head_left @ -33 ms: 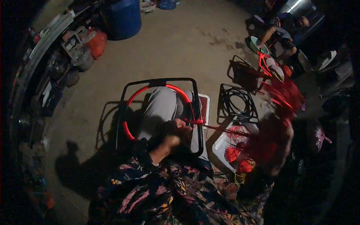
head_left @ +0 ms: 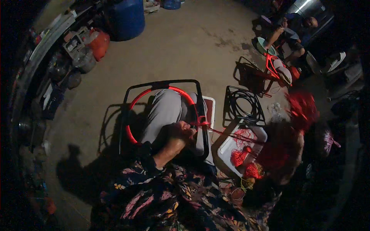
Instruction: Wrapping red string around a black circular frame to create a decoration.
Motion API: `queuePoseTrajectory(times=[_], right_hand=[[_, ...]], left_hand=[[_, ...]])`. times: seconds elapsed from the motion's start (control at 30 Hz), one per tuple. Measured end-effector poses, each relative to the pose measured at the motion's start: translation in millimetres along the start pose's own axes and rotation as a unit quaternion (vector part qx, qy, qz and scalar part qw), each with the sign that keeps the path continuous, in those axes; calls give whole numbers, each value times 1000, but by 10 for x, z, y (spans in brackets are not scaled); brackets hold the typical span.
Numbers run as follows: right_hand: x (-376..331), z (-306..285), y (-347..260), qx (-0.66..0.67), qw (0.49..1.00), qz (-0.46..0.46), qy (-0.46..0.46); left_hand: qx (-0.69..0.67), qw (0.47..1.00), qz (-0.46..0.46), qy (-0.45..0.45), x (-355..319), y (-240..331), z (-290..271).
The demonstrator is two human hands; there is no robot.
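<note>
A black rectangular frame (head_left: 205,136) rests on my lap, with a ring (head_left: 133,104) inside it mostly covered in bright red. My left hand (head_left: 182,131) is closed at the ring's right side, pinching red cord (head_left: 201,122) there. Several red strands stretch from that spot over a white tray toward my right hand (head_left: 296,144), which is raised at the right and smeared by motion. A blurred red bundle of cord (head_left: 302,109) swings at that hand, seemingly held by it; its separate fingers cannot be made out.
The white tray (head_left: 227,158) at my right holds red and pink cord. Beyond it lie black frames (head_left: 231,106). Farther right, a person (head_left: 295,34) sits by a pale green basin (head_left: 262,44) and a red-and-black frame. A blue barrel (head_left: 127,21) and clutter line the left.
The red bundle and my right hand have swung farther to the right, uncovering more of the tray. The cord at the ring has shifted slightly; my left hand stays nearly in place.
</note>
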State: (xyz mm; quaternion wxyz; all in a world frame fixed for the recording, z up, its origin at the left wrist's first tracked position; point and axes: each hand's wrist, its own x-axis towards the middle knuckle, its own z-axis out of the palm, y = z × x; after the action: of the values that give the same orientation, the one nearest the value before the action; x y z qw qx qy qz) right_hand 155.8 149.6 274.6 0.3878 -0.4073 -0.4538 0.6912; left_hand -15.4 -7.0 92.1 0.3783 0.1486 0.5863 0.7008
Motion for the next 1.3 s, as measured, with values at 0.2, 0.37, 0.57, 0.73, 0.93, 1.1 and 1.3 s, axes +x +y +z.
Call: queuePoseTrajectory(times=[0.2,0.37,0.57,0.73,0.93,1.1,1.3], right_hand=[[-190,-1307,356,-98,981,-17,167],[-108,-1677,787,-129,973,40,187],[230,-1143,1171,-147,978,121,84],[328,-295,1483,-160,964,149,-153],[321,-590,1489,-192,972,83,-105],[492,-2271,1370,-258,965,-13,39],[222,-1986,1217,-218,975,-31,31]], left_hand=[[36,997,-75,-4,2,401,156],[34,992,-116,-39,87,149,117],[-5,991,-129,-28,89,157,102],[7,991,-131,11,44,173,177],[9,990,-141,-15,23,292,147],[43,995,-87,-15,-70,489,251],[-6,992,-124,0,3,262,159]])
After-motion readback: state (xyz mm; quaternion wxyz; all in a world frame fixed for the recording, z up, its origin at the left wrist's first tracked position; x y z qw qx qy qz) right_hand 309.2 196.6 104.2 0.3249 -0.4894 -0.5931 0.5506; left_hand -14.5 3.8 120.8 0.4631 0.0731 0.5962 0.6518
